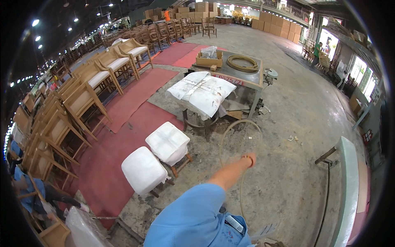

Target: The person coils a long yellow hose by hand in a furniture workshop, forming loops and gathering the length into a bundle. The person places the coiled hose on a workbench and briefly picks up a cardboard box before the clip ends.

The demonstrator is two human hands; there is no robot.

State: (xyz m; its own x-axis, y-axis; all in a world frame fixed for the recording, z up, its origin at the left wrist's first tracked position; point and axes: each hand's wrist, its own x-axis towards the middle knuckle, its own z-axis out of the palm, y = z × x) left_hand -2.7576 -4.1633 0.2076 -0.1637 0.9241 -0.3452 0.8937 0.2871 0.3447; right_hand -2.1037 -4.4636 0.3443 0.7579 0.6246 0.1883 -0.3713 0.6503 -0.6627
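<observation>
My right hand (249, 159) is closed around a tan hose (230, 136) looping over the concrete floor (296, 123) just near of the cluttered tabletop (247, 76); my left hand is out of view.

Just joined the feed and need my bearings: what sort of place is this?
Most likely a furniture factory floor. Rows of bare wooden chair frames line the left, stacked cardboard boxes fill the far end, and white-wrapped stools stand on the concrete near the right hand, which holds a hose.
</observation>
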